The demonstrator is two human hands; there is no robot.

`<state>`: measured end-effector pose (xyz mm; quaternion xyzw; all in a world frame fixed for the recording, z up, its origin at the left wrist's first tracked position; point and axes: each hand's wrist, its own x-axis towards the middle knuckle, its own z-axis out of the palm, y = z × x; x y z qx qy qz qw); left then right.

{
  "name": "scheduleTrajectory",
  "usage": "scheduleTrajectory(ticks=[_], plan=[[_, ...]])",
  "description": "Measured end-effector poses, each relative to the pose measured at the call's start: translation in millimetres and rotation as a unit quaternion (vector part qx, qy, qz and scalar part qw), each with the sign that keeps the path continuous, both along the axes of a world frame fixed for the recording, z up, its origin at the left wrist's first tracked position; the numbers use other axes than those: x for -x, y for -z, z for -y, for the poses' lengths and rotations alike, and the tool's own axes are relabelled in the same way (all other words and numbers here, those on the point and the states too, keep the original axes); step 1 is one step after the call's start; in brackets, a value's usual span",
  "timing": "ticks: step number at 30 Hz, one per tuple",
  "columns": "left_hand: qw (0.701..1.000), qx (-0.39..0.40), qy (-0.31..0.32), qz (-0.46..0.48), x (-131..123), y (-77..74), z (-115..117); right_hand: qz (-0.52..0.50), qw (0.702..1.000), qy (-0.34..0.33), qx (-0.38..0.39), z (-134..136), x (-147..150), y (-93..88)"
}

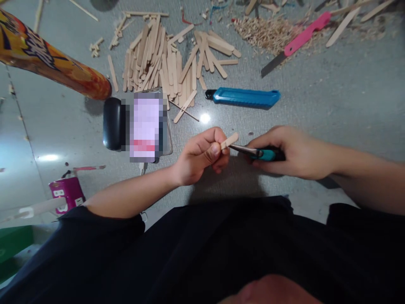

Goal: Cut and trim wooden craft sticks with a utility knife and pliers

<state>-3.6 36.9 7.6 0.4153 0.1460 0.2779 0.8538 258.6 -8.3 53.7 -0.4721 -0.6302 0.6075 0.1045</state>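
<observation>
Between thumb and fingers, my left hand (pixel 204 154) pinches a short wooden craft stick (pixel 232 139), its rounded end pointing up and to the right. My right hand (pixel 291 152) is wrapped round the teal and black handles of a pair of long-nose pliers (pixel 249 150). The metal tip of the pliers meets the craft stick close to my left fingertips. Whether the jaws grip the wood I cannot tell. Just beyond my hands lies a blue utility knife (pixel 247 97).
A pile of craft sticks (pixel 148 59) spreads across the far side. Wood scraps (pixel 265 33) lie near a pink-handled saw blade (pixel 297 40). To the left are a phone (pixel 145 126), a black case (pixel 113 123), an orange can (pixel 53 55) and a purple power socket (pixel 66 194).
</observation>
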Motion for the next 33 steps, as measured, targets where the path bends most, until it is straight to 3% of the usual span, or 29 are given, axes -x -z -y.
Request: scheduleTrajectory(ticks=[6,11,18,25,29,33], plan=[[0.998,-0.06,0.019,0.03,-3,0.0,0,-0.009,0.999,0.041,0.007,8,14,-6.2],[0.997,-0.063,0.014,0.038,-1,0.8,3,0.024,0.998,0.051,-0.032,14,14,3.0],[0.989,-0.096,-0.102,-0.044,4,2.7,8,0.138,0.965,0.11,-0.194,19,2,16.0],[0.942,-0.145,-0.229,-0.197,9,2.0,14,0.221,0.937,0.101,-0.25,18,-3,20.2],[0.931,-0.107,-0.281,-0.205,4,-3.0,13,0.238,0.933,0.117,-0.242,14,-6,15.9],[0.941,-0.076,-0.275,-0.183,-1,-4.2,7,0.252,0.933,0.108,-0.233,7,-5,11.1]])
